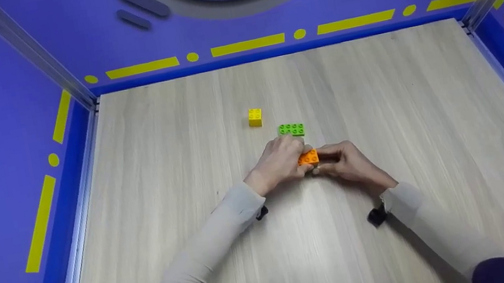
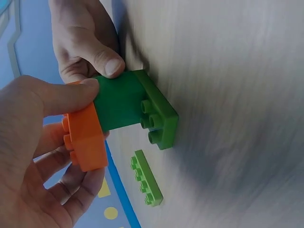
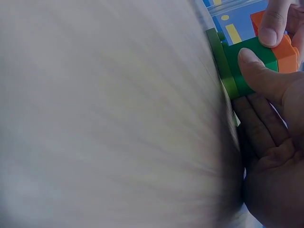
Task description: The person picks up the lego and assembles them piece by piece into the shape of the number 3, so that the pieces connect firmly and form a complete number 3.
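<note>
Between both hands is a small stack of toy building bricks. In the left wrist view its flat green plate point(image 2: 164, 116) is at the base, a dark green brick point(image 2: 119, 105) stands on it, and an orange brick point(image 2: 88, 140) sits at the top, overhanging one side. My left hand point(image 1: 281, 159) pinches the orange brick between thumb and fingers. From the other side my right hand point(image 1: 350, 163) holds the dark green brick, its thumb flat along the brick's face in the right wrist view. Just beyond the left hand lies a separate light green plate point(image 1: 292, 129), studs up.
A yellow brick point(image 1: 255, 117) stands farther back on the wooden tabletop point(image 1: 169, 140), left of the light green plate. Blue-purple panels point(image 1: 262, 25) with yellow markings enclose the table at the back and both sides.
</note>
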A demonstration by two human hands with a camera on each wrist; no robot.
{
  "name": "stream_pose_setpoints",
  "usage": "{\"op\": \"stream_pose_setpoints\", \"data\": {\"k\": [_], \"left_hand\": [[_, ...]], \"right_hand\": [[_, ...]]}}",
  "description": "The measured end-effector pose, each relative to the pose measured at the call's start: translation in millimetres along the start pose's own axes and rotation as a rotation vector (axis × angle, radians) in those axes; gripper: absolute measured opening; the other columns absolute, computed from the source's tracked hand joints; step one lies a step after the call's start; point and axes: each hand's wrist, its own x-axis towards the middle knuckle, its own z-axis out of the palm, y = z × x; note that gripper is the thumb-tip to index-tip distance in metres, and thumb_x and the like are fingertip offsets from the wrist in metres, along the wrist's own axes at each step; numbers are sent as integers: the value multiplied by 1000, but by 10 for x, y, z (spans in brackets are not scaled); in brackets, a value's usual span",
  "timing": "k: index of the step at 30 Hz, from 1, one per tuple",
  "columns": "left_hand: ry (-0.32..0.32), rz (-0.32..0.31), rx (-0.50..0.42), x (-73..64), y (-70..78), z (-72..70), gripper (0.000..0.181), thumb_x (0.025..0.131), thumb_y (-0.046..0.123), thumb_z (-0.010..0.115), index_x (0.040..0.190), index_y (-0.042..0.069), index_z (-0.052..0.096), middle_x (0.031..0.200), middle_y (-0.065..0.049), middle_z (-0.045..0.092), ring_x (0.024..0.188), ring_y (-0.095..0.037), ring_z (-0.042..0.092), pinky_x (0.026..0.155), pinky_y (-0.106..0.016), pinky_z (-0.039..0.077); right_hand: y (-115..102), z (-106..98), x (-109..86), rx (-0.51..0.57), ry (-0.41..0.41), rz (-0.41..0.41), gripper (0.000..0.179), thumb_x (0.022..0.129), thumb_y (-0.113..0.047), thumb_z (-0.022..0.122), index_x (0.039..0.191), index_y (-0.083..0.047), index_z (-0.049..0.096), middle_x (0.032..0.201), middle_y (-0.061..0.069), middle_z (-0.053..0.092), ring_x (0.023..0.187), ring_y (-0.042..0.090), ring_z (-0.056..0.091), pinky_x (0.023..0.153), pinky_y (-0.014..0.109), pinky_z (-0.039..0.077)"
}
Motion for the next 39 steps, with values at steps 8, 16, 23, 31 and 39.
{"op": "stream_pose_setpoints", "data": {"k": [8, 16, 23, 31, 39], "left_hand": [[-31, -52, 20, 47, 44, -39, 27, 90, 38, 84, 100, 14, 79, 89, -1, 65, 81, -16, 52, 64, -31, 46], [-54, -45, 82, 122, 74, -52, 25, 87, 40, 84, 95, 17, 78, 88, 0, 67, 78, -15, 53, 61, -32, 46], [-46, -3, -3, 68, -44, 2, 34, 90, 41, 82, 112, 14, 81, 96, -1, 71, 82, -15, 56, 66, -31, 47], [-61, -19, -193, -3, -135, 31, 38, 95, 40, 81, 125, 17, 80, 104, 1, 74, 83, -12, 56, 66, -24, 42], [2, -35, -365, -62, -166, 125, 36, 95, 30, 83, 128, 15, 79, 115, 1, 78, 93, -10, 63, 79, -25, 52]], "right_hand": [[8, 1, -1, -18, 9, 10, 46, 87, -9, 88, 132, -11, 76, 127, 8, 78, 122, 27, 72, 102, 22, 54], [4, -27, -16, -29, 6, 12, 46, 87, -10, 88, 131, -12, 76, 126, 8, 78, 122, 25, 72, 104, 22, 53], [24, -21, 12, -8, 2, -12, 46, 86, -7, 88, 131, -10, 76, 128, 10, 77, 122, 24, 72, 104, 21, 53], [7, -23, 26, 3, -17, 14, 44, 86, -8, 89, 129, -11, 78, 126, 9, 78, 122, 25, 72, 104, 22, 53], [8, -33, 24, -8, -17, 9, 44, 87, -9, 89, 129, -13, 78, 126, 9, 78, 120, 22, 73, 101, 20, 54]]}}
